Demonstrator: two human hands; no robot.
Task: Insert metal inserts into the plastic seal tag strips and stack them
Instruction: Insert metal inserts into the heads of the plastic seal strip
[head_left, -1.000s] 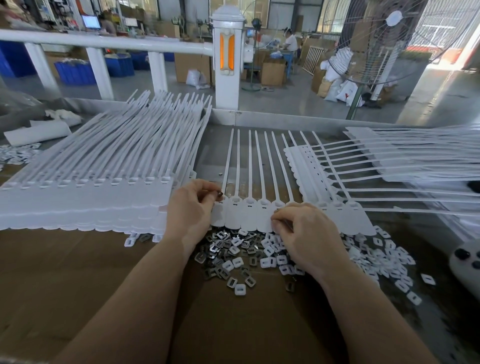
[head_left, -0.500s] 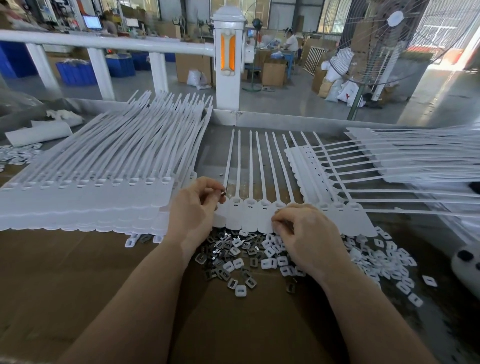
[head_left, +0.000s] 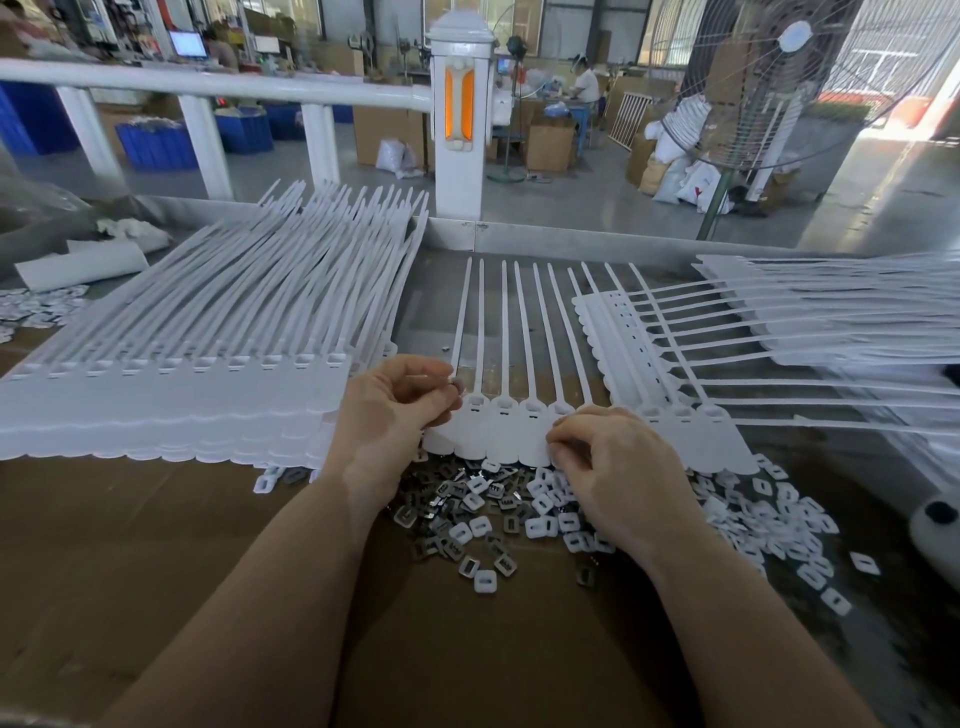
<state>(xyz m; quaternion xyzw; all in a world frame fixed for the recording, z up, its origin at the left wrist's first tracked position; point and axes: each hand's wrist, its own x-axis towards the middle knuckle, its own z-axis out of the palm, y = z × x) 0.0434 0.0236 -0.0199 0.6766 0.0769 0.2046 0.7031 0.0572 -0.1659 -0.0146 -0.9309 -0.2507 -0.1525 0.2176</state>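
One head-worn view looks forward and down, close over the worktable (head_left: 208, 545) — edges seemingly warped.

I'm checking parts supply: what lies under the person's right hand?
The right hand pinches the lower edge of the white plastic seal tag strip, over a loose pile of grey metal inserts and white plastic clips on brown cardboard. Pieces directly beneath the palm are covered.

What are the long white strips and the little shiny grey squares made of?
The strip being worked on looks like white plastic: smooth, matte, moulded in one piece with thin tails. The grey squares look like metal, since they glint in the light. The white squares mixed in seem to be plastic, but I can't be sure.
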